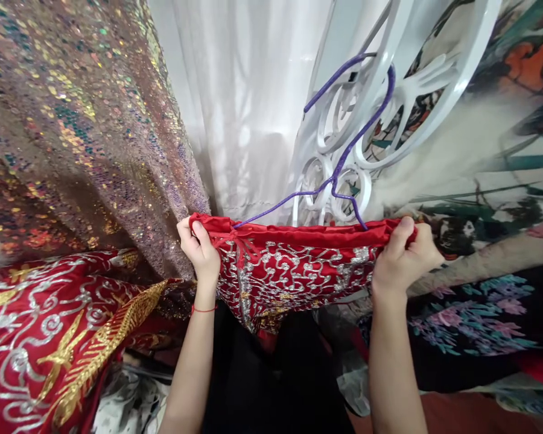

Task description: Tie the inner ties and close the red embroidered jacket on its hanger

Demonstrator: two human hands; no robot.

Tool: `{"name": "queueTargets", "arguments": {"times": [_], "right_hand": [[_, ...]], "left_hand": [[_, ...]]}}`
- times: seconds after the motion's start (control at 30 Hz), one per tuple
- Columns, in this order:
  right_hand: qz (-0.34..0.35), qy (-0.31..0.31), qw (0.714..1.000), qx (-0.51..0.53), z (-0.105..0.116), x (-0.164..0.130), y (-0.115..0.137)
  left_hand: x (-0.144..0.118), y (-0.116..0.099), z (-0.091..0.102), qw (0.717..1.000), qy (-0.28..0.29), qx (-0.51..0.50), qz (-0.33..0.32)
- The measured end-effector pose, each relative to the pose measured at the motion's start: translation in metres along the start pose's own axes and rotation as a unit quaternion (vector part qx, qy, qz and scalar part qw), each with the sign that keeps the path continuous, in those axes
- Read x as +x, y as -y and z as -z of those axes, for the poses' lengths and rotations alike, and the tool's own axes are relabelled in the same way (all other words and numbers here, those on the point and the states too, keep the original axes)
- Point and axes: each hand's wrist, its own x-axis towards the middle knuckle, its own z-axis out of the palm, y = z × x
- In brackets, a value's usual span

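Overhead, a red satin garment embroidered with silver scrollwork is held taut by its top band, hung across a thin purple wire hanger whose hook is caught on a white ornamental metal frame. The left hand is pinched shut on the band's left end, thumb in front, a red thread worn at the wrist; the right hand is closed in a grip on the right end. The cloth is judged light, soft and slippery, the metallic stitching liable to snag, so the plain folded band is reckoned the safest place to be grasped. A sequinned iridescent fabric and a white sheer curtain hang behind; a second red embroidered robe with gold phoenix work lies lower left.
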Motion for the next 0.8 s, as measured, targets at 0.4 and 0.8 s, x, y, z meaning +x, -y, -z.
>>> {"name": "queueTargets", "arguments": {"times": [0.4, 0.8], "right_hand": [[0.038, -0.008, 0.998, 0.042, -0.002, 0.003, -0.008], [0.095, -0.022, 0.995, 0.026, 0.013, 0.003, -0.013]], "left_hand": [[0.001, -0.002, 0.004, 1.0, -0.013, -0.009, 0.015], [0.002, 0.0, 0.0, 1.0, 0.004, -0.004, 0.003]]}}
